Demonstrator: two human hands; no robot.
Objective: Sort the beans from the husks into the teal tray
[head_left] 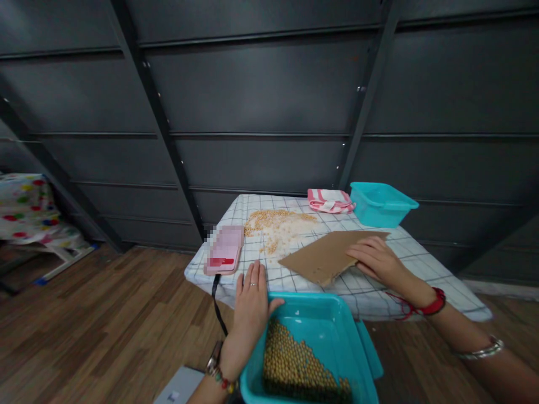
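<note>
The left hand [251, 306] is laid over the far left corner of the teal tub [322, 322], fingers spread flat past the rim towards the table [421, 266] and the thumb hooked inside. The tub, with yellow beans [295, 365] heaped in its near end, is held just below the table's near edge. The right hand [377, 259] is set on the near right end of the cardboard sheet [324, 255], fingers loosely curved on top. Whether the thumb is tucked beneath cannot be told.

The cardboard lies flat on the checked cloth, directly beyond the tub. The loose beans [273, 221] are spread beyond the sheet's far left corner, well apart from both hands.

As a judgement: the tub is best pressed close against the table's edge so that no gap is left. The sheet's edge is best held low on the cloth, since round beans roll easily.

A pink phone [224, 249] lies just beyond the left hand. A second teal tub [381, 205] and a striped cloth [329, 200] are seen at the far side.
</note>
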